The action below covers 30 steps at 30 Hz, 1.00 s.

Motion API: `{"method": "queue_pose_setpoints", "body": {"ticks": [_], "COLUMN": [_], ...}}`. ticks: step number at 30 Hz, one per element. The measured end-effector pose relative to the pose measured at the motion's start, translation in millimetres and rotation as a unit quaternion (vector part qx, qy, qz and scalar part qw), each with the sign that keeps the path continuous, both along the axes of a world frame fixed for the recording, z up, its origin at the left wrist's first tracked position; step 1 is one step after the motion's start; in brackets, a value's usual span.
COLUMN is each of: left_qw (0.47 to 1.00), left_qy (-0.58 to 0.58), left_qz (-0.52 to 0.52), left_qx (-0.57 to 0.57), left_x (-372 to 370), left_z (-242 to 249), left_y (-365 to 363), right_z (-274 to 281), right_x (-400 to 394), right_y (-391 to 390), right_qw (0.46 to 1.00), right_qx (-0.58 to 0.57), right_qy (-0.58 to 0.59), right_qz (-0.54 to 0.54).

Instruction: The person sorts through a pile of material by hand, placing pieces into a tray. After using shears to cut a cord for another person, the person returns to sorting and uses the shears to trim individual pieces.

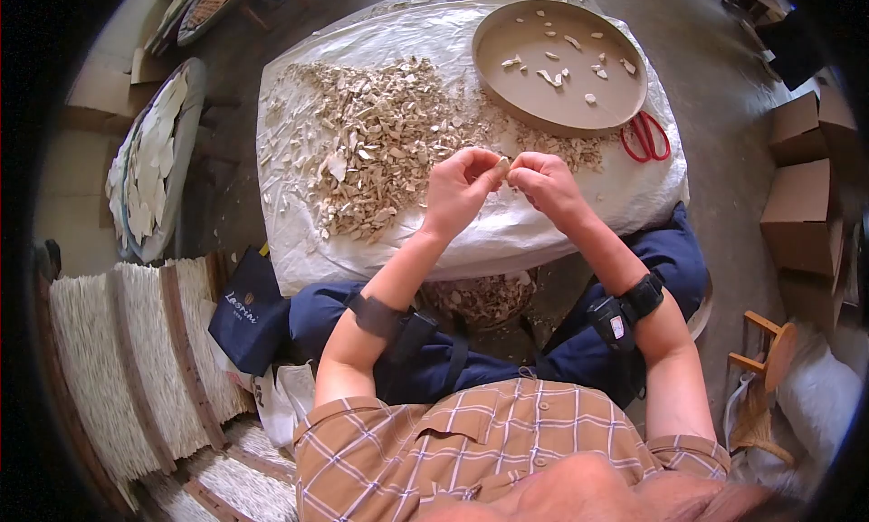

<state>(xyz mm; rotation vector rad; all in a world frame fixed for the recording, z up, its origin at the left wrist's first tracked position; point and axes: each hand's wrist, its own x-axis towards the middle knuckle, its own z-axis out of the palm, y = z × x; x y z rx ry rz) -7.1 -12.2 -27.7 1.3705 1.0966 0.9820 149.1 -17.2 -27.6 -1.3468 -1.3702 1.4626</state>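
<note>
My left hand [460,189] and my right hand [547,187] meet over the near part of the white-covered table [625,201]. Both are closed in a pinch, thumb against fingers. Between their fingertips is a small pale dried piece [503,163], mostly covered by the fingers. A heap of similar pale, broken dried pieces [385,133] spreads over the table, left of and beyond my left hand. Past my right hand stands a round, shallow tan tray [543,114] with several pale pieces scattered in it. Red-handled scissors [645,137] lie beside the tray.
Below the table's front edge, between my knees, is a container of pale pieces [484,300]. A dark blue bag [246,309] and stacked pale sheets [109,359] stand at left. A wooden stool [769,350] and cardboard boxes [801,214] are at right.
</note>
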Motion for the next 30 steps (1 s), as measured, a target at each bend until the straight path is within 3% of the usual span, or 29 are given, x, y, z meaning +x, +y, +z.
{"method": "queue_pose_setpoints", "body": {"ticks": [2,4,6,8,10,13,15,17,19,20,21,22,24,29,30], "left_qw": [1.000,0.999,0.983,0.969,0.939,0.936,0.931,0.930,0.954,0.984,0.995,0.979,0.951,0.915,0.890], "left_qy": [0.020,0.038,-0.120,-0.177,-0.262,-0.254,-0.265,-0.278,-0.196,-0.076,0.069,0.189,0.285,0.377,0.408], "left_qz": [0.012,0.030,0.053,0.044,0.018,0.005,-0.020,-0.029,-0.022,-0.019,0.022,0.063,0.099,0.059,0.063], "left_qx": [-0.004,-0.007,-0.126,-0.165,-0.221,-0.244,-0.250,-0.239,-0.227,-0.163,-0.070,0.035,0.061,0.131,0.195], "left_x": [-3.2,-8.0,-12.5,-12.6,-10.1,-0.8,2.9,1.5,-9.1,-21.2,-30.7,-44.6,-64.8,-57.7,-53.3], "left_z": [-7.7,-13.3,-16.4,-18.1,-17.6,-14.5,-12.1,-14.5,-8.1,-10.9,-5.6,-13.9,-23.3,-46.9,-51.7], "left_y": [3.2,6.2,8.6,8.5,6.7,1.5,-3.7,-5.5,3.2,14.0,22.3,33.1,41.4,41.4,41.6], "right_z": [2.8,15.0,11.8,6.0,2.7,7.6,6.6,3.4,2.6,-6.1,-3.0,3.3,5.4,3.8,4.5], "right_x": [0.1,1.0,9.0,15.1,11.4,-0.7,-9.6,-7.4,-0.4,7.9,11.3,14.6,21.5,21.6,21.5], "right_y": [-0.3,-0.2,4.8,7.6,6.0,0.4,-2.6,-2.2,1.6,6.6,8.1,9.1,10.9,12.1,12.4], "right_qw": [0.997,0.972,0.957,0.921,0.918,0.931,0.976,0.974,0.938,0.909,0.909,0.890,0.859,0.862,0.873], "right_qx": [-0.053,-0.131,-0.155,-0.209,-0.220,-0.221,-0.139,-0.143,-0.167,-0.197,-0.197,-0.196,-0.195,-0.201,-0.194], "right_qy": [0.047,0.170,0.210,0.290,0.283,0.249,0.151,0.156,0.269,0.340,0.341,0.389,0.463,0.445,0.421], "right_qz": [-0.017,-0.098,-0.126,-0.156,-0.167,-0.152,-0.077,-0.075,-0.141,-0.140,-0.140,-0.132,-0.100,-0.134,-0.152]}}
